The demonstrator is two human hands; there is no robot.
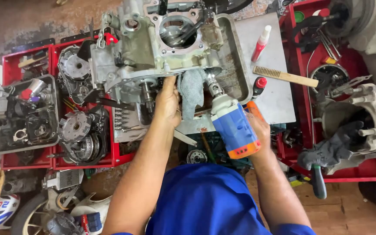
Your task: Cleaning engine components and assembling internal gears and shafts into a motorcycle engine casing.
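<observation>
Right now the left hand [167,103] grips the engine [153,48] in its tray [236,65] on the table, beside a rag [191,93]; the right hand [257,126] holds the driver [231,126] against its lower edge. A skewed socket could slip, or the spinning shaft could catch the rag.

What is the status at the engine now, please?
Left hand braced on engine case. Right hand grips blue power driver. Grey rag hangs between.
</observation>
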